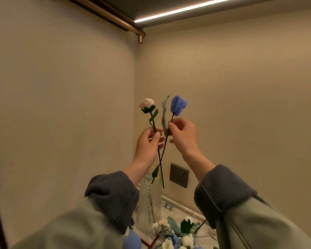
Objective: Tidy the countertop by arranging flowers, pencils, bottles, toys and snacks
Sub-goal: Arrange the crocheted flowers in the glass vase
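Note:
My left hand (147, 146) pinches the green stem of a white craft rose (147, 103), held up in front of the wall corner. My right hand (182, 136) pinches the dark stem of a blue craft tulip (178, 105) with a pale teal leaf (164, 114). The two stems cross below my hands, their lower ends just above the mouth of a clear glass vase (149, 200) on the countertop. A pale sprig stands inside the vase.
Several more craft flowers (176, 232), white, blue and green, lie on the countertop (187, 212) beside the vase. A wall socket (179, 175) sits behind the vase. A brass rail (115, 18) and a lit strip run overhead.

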`<control>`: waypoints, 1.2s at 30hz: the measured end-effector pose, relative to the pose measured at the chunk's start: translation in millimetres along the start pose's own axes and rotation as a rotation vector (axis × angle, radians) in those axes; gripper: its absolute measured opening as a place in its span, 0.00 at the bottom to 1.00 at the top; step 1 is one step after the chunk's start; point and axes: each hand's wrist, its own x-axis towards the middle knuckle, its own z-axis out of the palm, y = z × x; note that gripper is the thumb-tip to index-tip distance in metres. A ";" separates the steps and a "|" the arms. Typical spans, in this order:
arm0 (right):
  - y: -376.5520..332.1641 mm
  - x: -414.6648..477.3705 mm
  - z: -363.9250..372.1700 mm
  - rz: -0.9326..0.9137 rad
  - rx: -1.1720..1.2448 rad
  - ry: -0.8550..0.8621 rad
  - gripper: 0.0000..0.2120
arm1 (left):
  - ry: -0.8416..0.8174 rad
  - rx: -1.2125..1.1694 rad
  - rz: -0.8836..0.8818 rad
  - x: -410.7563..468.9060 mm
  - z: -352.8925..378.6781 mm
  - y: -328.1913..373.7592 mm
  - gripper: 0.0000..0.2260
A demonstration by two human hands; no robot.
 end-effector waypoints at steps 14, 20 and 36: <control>42.8 7.3 22.5 -0.092 -0.126 0.074 0.03 | 0.064 0.057 0.081 23.4 -25.4 -33.8 0.08; 72.9 2.5 26.3 -0.038 -0.124 0.040 0.02 | 0.069 -0.024 0.086 25.5 -28.3 -41.4 0.08; 137.7 -32.2 37.8 0.203 -0.379 -0.076 0.03 | 0.003 0.423 0.032 1.2 -47.5 -96.2 0.08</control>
